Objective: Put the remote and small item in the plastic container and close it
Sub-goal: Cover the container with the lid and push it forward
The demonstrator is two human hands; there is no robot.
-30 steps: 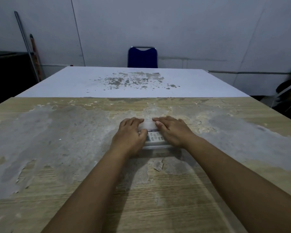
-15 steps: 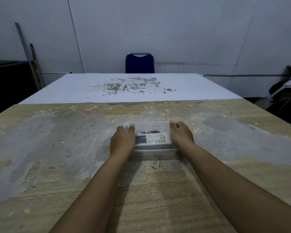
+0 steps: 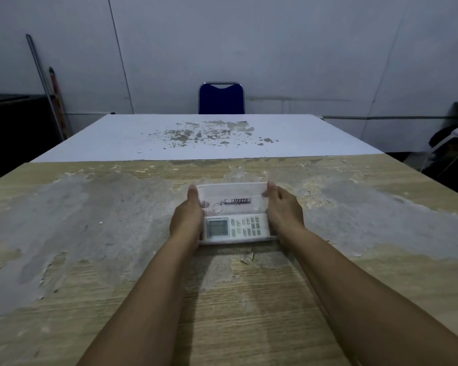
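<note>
A clear plastic container [image 3: 233, 188] with its lid on lies on the worn wooden table [image 3: 90, 233], at the middle. Through the lid I see a white remote [image 3: 237, 227] along the near side and a small dark keychain item [image 3: 234, 202] with a metal ring behind it. My left hand [image 3: 187, 219] presses flat against the container's left end. My right hand [image 3: 282, 210] presses against its right end. Both hands clasp the box between them, fingers pointing away from me.
A white board [image 3: 196, 136] with peeled patches covers the far half of the table. A blue chair [image 3: 220, 97] stands behind it. Poles [image 3: 46, 85] lean on the wall at left; a dark bag [image 3: 450, 143] sits at the right.
My hands slid off the top of the lid outward to the container's two ends. The remote and the small item now show through the lid.
</note>
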